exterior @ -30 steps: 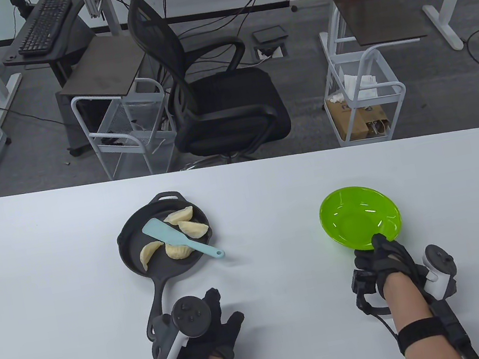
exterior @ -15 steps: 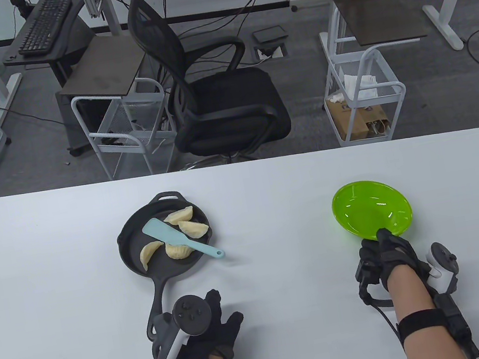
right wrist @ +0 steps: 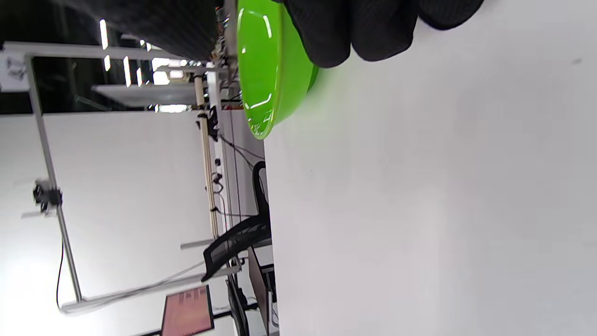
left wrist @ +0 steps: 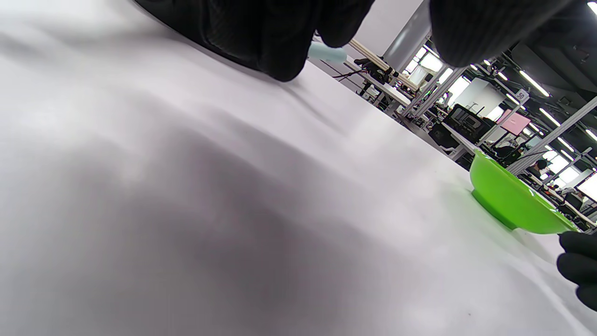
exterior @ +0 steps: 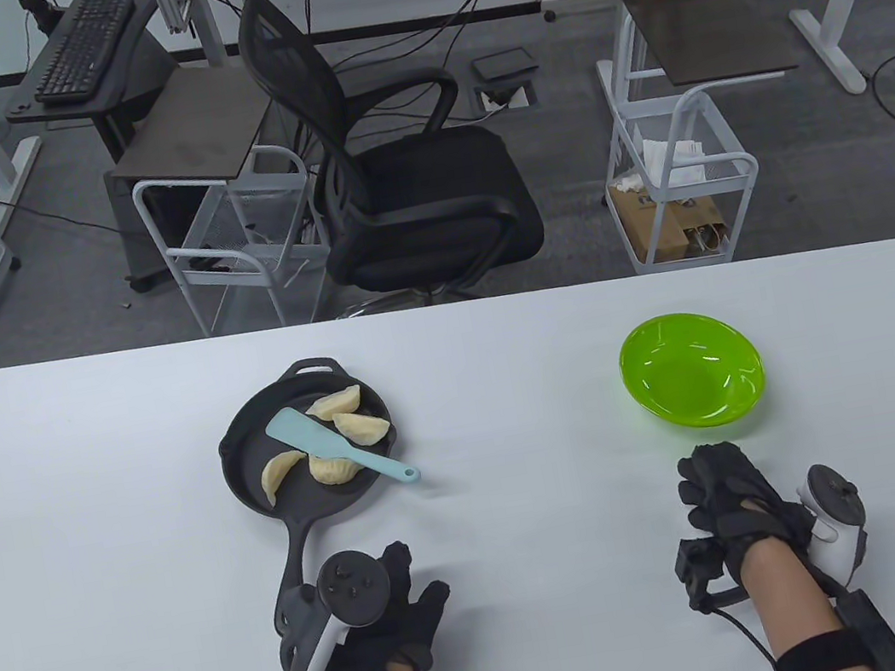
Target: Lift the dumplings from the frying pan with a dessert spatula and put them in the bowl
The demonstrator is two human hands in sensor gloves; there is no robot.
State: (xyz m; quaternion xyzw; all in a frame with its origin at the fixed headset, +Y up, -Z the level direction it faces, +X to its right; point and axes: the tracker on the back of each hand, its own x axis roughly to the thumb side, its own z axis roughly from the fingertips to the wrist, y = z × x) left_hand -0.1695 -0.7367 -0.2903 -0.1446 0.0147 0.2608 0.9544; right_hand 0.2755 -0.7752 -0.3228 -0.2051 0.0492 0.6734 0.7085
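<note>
A black frying pan (exterior: 247,475) sits left of centre on the white table and holds several pale dumplings (exterior: 360,427). A light blue spatula (exterior: 318,438) lies across them, its handle end over the pan's right rim. My left hand (exterior: 393,613) rests on the table just right of the end of the pan handle (exterior: 292,558) and grips nothing. The green bowl (exterior: 693,379) stands empty on the right, also visible as the green bowl (left wrist: 508,200) and the green bowl (right wrist: 270,65). My right hand (exterior: 721,486) lies a little in front of it, fingers loosely curled, not touching it.
Beyond the table's far edge (exterior: 442,306) stand a black office chair (exterior: 404,187) and two white wire carts (exterior: 242,250). Bare white tabletop (exterior: 519,444) separates pan and bowl.
My right hand carried the bowl a little right and away, set it down flat, let go and drew back toward me. The left hand, pan and spatula stayed put.
</note>
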